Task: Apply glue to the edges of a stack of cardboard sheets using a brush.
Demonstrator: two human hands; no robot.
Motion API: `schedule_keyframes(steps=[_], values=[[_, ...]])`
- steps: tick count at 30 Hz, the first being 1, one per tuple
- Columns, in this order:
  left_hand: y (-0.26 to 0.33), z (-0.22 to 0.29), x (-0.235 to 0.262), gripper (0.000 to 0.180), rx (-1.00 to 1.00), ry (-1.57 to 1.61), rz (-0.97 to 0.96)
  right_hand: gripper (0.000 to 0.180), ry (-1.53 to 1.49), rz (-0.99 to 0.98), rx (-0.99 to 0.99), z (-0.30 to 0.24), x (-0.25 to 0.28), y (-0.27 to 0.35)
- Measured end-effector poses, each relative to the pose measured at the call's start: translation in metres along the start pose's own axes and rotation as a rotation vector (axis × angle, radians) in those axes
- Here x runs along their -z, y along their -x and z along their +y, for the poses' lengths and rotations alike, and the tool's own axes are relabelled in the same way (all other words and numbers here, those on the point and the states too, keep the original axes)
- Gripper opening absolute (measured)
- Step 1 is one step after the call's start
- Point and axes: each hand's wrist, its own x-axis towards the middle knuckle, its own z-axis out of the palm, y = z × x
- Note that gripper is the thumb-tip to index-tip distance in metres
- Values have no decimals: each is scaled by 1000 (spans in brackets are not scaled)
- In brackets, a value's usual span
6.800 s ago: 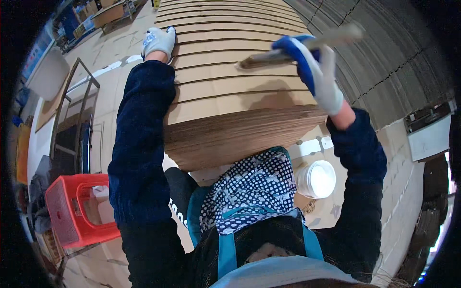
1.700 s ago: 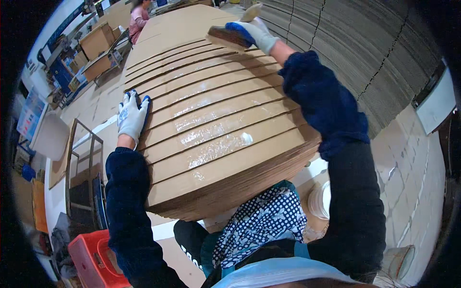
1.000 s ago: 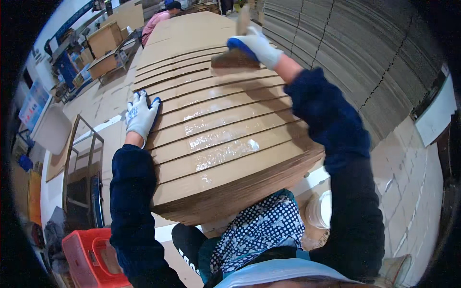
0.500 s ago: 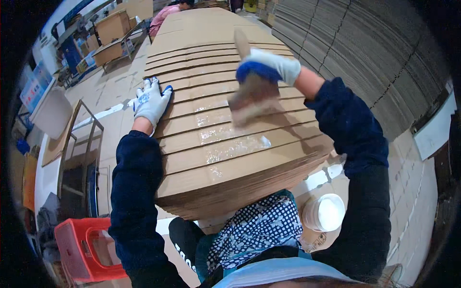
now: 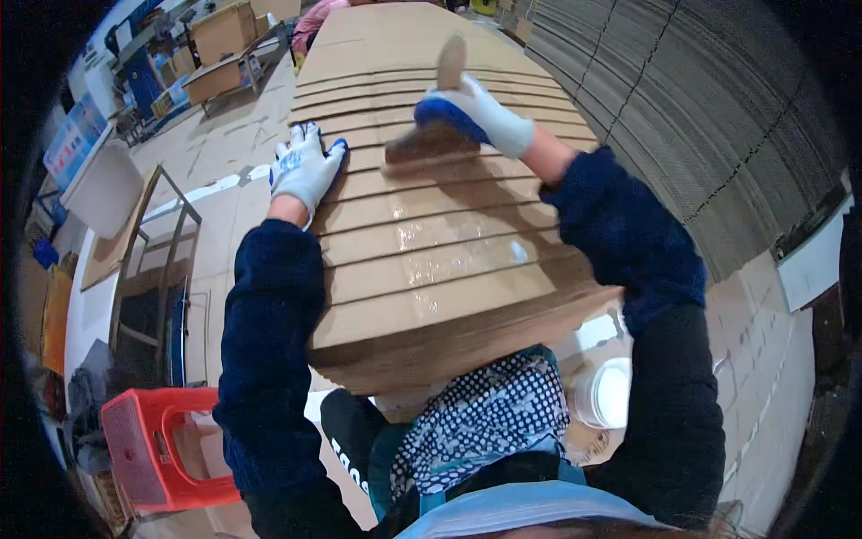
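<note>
In front of me lies a tall stack of cardboard sheets (image 5: 377, 330), fanned out so that strips of each sheet show. Wet, shiny patches of glue (image 5: 429, 267) run along the strips' middle, with a white blob near the right. My right hand (image 5: 474, 117), in a white and blue glove, grips a wide brush (image 5: 433, 151) whose wooden handle points up and away. Its bristles press on the strips farther up the stack. My left hand (image 5: 305, 166), gloved alike, lies flat with fingers spread on the stack's left edge.
A white bucket (image 5: 603, 393) stands on the floor at the right of my knees. A red plastic stool (image 5: 144, 440) is at lower left, a metal frame (image 5: 184, 216) beyond it. Stacked cardboard (image 5: 682, 117) walls the right. Another person in pink (image 5: 314, 20) is at the far end.
My right hand has swept the brush away from me and to the left along the strips. The left hand keeps its place on the stack's edge; the whole view has shifted slightly.
</note>
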Motion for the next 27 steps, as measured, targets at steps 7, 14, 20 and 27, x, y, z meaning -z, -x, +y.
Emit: schedule_keyframes(steps=[7,14,20,27], values=[[-4,10,9,65,14,-3,-46,24,404,-208,-16,-64,-24,129],[-6,17,3,66,46,26,-44,24,812,222,233,-42,-18,55],[-4,9,0,66,76,-13,-46,16,771,-15,535,-46,-48,150],[-1,8,2,61,61,-13,-51,18,750,127,488,-65,-24,94]])
